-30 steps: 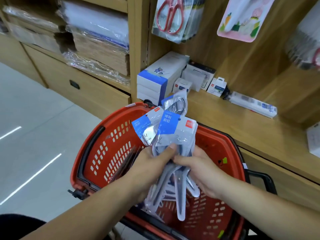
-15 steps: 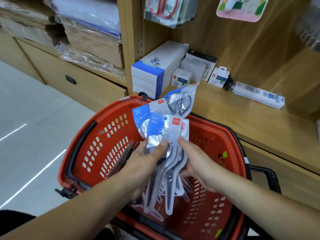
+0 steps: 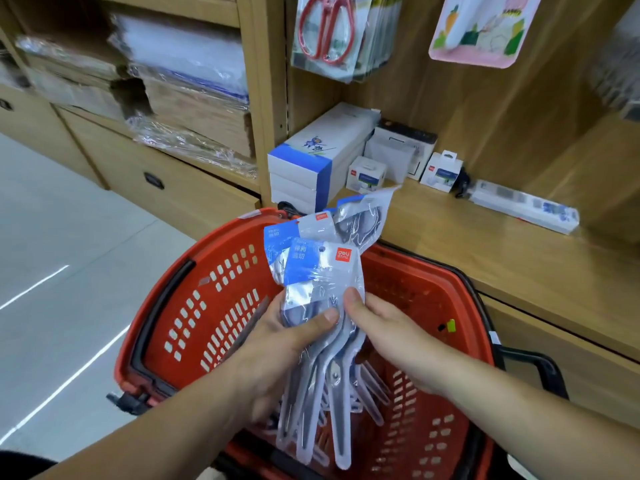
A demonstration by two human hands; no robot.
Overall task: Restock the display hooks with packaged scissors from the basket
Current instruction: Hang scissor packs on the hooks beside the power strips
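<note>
Nearly upright scissor packs (image 3: 322,282), label ends up, pinched by left hand (image 3: 277,344), right hand (image 3: 391,341)

Both hands (image 3: 277,344) (image 3: 394,337) around packaged scissors (image 3: 322,271) above red basket (image 3: 207,306), beside wooden shelf (image 3: 485,251).

Wooden shelf (image 3: 485,244) carries stacked blue-white boxes (image 3: 311,168), small white boxes (image 3: 367,173), a long packet (image 3: 523,209)

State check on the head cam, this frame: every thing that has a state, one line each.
scissors packs: fanned bundle, held above the basket.
left hand: grips the bundle, thumb on front.
right hand: pinches the bundle's right edge.
basket: upright, top open.
basket handle: folded down along the rim.
red scissors packs: hanging on the back panel, hook out of view.
drawer: shut.
</note>
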